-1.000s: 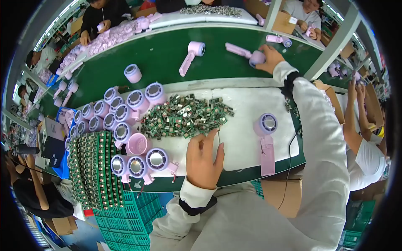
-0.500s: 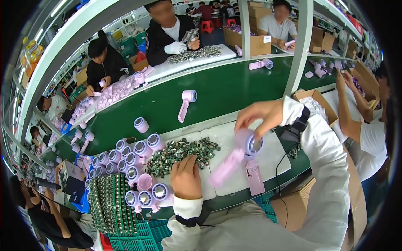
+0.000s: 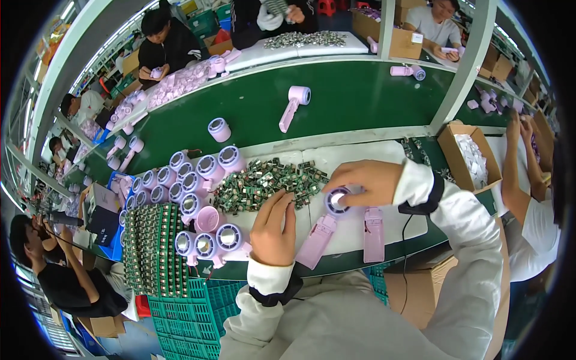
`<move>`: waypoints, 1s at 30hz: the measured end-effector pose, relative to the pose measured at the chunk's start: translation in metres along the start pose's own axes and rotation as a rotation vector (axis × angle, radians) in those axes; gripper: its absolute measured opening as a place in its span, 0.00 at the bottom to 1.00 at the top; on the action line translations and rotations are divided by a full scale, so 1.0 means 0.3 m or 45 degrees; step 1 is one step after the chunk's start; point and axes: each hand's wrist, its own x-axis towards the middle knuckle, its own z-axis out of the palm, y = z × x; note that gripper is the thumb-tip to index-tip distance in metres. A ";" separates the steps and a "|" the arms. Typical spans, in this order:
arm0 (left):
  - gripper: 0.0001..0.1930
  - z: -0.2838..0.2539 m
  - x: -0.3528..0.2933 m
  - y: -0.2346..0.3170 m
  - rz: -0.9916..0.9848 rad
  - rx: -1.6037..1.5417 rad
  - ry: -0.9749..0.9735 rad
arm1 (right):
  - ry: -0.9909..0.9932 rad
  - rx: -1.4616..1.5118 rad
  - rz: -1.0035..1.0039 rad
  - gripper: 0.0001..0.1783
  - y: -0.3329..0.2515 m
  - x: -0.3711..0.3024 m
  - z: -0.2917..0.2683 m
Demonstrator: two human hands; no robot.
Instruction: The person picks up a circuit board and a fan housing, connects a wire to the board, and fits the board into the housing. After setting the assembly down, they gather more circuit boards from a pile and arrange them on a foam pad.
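Note:
My right hand grips the round purple head of a pink handheld fan from above, thumb near its silver centre. The fan's handle slants toward me over the white foam mat. Beside it lies another pink fan handle piece, partly under my right wrist. My left hand is at the near edge of a pile of small green circuit boards. Its fingers are bent together at the tips; whatever they pinch is hidden. Several purple fan heads and a pink ring-shaped cup stand left of that hand.
Green board panels are stacked on a green crate at the left. A carton of white parts stands at right. Another fan lies on the green belt. A black cable hangs near my right arm. Co-workers sit around.
My right hand has brought the fan down and left onto the mat, beside the other handle piece. My left hand stays by the board pile, its fingers reaching slightly farther in. The view has shifted.

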 end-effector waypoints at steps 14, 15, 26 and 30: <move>0.11 -0.031 -0.074 -0.008 -0.048 -0.186 0.073 | -0.042 -0.326 -0.056 0.35 -0.050 -0.114 -0.014; 0.12 -0.031 -0.078 -0.018 -0.035 -0.191 0.069 | 0.008 -0.423 -0.055 0.36 -0.040 -0.132 -0.017; 0.13 -0.018 -0.090 -0.024 -0.002 -0.205 0.112 | 0.424 -0.644 -0.009 0.31 -0.173 -0.169 0.016; 0.15 -0.025 -0.133 -0.032 -0.022 -0.270 0.089 | 0.336 -0.725 -0.046 0.24 -0.166 -0.054 -0.073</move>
